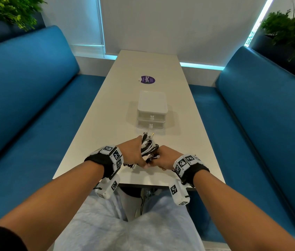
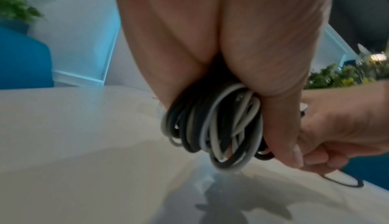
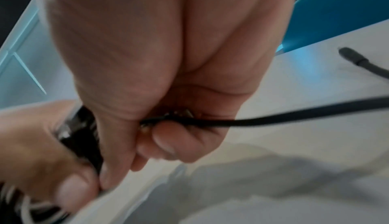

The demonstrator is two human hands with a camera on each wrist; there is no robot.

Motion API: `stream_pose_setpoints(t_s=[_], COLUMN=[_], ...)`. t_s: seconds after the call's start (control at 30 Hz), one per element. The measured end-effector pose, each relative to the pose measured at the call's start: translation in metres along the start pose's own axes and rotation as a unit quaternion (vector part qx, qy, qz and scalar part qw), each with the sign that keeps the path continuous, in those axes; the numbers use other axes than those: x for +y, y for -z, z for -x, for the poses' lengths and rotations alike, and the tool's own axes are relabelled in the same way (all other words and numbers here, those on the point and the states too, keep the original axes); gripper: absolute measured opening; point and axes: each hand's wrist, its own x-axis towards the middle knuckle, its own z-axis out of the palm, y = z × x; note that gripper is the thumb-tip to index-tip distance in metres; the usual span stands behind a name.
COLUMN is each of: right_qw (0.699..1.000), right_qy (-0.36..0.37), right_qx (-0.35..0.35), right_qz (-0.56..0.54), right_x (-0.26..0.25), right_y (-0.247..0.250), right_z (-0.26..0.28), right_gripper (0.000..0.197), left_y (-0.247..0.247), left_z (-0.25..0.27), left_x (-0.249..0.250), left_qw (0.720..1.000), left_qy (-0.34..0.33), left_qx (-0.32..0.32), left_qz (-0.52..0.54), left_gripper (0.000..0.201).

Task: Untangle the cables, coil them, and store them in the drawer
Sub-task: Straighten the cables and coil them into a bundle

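On a white booth table (image 1: 117, 105) between blue benches, the left hand (image 1: 131, 153) clutches a black-and-white cable bundle (image 1: 148, 146) while the right hand (image 1: 166, 158) pinches one black cable (image 3: 273, 119). Untangling seems underway; next, tease strands apart. The closed drawer unit (image 1: 152, 109) stands just beyond.

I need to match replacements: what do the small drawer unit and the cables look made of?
Drawer unit: seemingly plastic, white lid, translucent frosted drawer fronts with small knobs. Cables: smooth rubbery or plastic jackets, white and black, bending in tight loops; metal-looking plugs stick out of the bundle.
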Motion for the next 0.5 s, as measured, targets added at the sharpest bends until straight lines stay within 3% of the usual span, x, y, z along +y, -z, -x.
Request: stream_pose_setpoints(t_s=[0.1,0.23,0.33,0.47,0.5], right_qw=[1.000,0.999,0.997,0.994,0.992], right_qy=[-0.006,-0.005,0.003,0.022,0.018], right_qx=[-0.005,0.004,0.029,0.054,0.069], right_qz=[-0.007,-0.039,-0.075,-0.098,-0.103], right_x=[0.002,-0.002,-0.006,-0.007,-0.005], right_y=[0.000,-0.002,-0.001,-0.002,-0.003], right_z=[-0.002,-0.005,-0.009,-0.013,-0.014], right_gripper=[0.012,0.007,0.005,0.012,0.022], left_y=[0.000,-0.001,0.001,0.001,0.001], left_z=[0.000,-0.001,-0.002,-0.005,-0.005], left_x=[0.001,0.007,0.010,0.008,0.009], left_qw=[0.998,0.997,0.994,0.990,0.989], left_qy=[0.046,0.069,0.080,0.074,0.071], left_qx=[-0.008,0.026,0.073,0.117,0.125], left_qz=[-0.052,-0.029,-0.033,-0.031,-0.033], left_gripper=[0.056,0.026,0.027,0.036,0.034])
